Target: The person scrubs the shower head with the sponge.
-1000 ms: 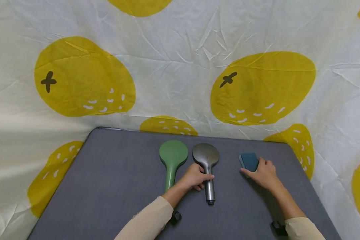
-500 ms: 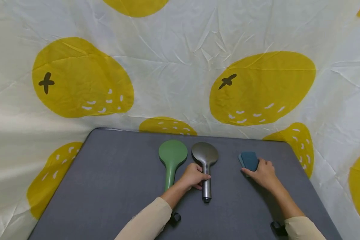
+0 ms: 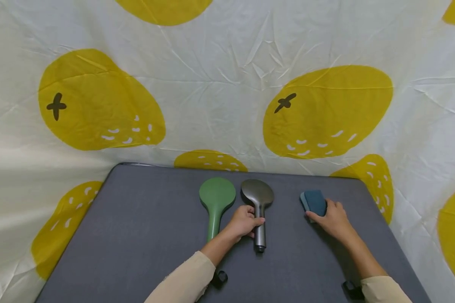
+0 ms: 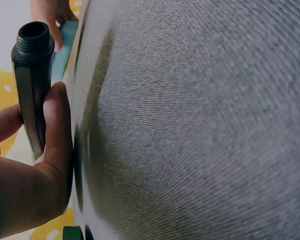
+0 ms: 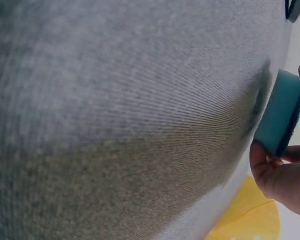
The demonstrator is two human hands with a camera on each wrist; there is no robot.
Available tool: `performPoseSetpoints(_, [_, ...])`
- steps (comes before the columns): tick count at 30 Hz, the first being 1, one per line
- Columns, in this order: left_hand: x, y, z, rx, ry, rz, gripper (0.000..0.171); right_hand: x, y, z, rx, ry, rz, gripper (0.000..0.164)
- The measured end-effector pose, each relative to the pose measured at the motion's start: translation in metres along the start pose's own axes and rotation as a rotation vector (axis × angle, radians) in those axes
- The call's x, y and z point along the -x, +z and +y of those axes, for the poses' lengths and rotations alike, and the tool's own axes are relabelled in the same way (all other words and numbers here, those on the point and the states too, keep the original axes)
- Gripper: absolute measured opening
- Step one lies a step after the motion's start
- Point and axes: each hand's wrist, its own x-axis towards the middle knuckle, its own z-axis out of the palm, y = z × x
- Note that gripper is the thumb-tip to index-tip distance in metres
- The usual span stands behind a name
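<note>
My left hand (image 3: 241, 224) grips the handle of a dark grey metallic shower head (image 3: 257, 192), thumb on one side and fingers on the other. In the left wrist view, the black threaded end of that shower head (image 4: 32, 45) points up past the thumb. To its left lies a green shower head (image 3: 217, 191), its lower handle hidden behind my left forearm. Over on the right, my right hand (image 3: 334, 221) pinches a blue sponge (image 3: 315, 203) by its edges. The right wrist view shows the sponge (image 5: 280, 112) with a light teal body and a darker scouring layer, tilted close over the tabletop.
Everything is on or over a dark grey cloth-covered table (image 3: 151, 219). A white curtain (image 3: 212, 105) printed with yellow fruit hangs behind it and down both sides. Black bands (image 3: 220, 278) show at the wrists.
My left thumb and fingers have closed round the grey handle, whose lower end has swung slightly left. The right hand still holds the sponge, which has tilted a little. The head view has shifted slightly.
</note>
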Motion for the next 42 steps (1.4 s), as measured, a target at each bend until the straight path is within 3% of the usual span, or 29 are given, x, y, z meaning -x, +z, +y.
performPoseSetpoints(12, [0.009,-0.003,0.009,-0.022,0.102,0.021,0.030,0.006,-0.007,-0.008,-0.019,-0.082,0.067,0.102])
performPoseSetpoints(22, [0.015,-0.021,0.020,-0.066,0.159,0.006,0.031,0.012,-0.014,-0.030,-0.046,-0.105,0.085,0.102])
performPoseSetpoints(29, [0.020,-0.030,0.028,-0.100,0.239,0.014,0.035,0.015,-0.022,-0.040,-0.048,-0.126,0.092,0.100])
performPoseSetpoints(42, [0.039,-0.043,0.050,-0.085,0.318,-0.028,0.036,0.018,-0.031,-0.054,-0.042,-0.175,0.127,0.100])
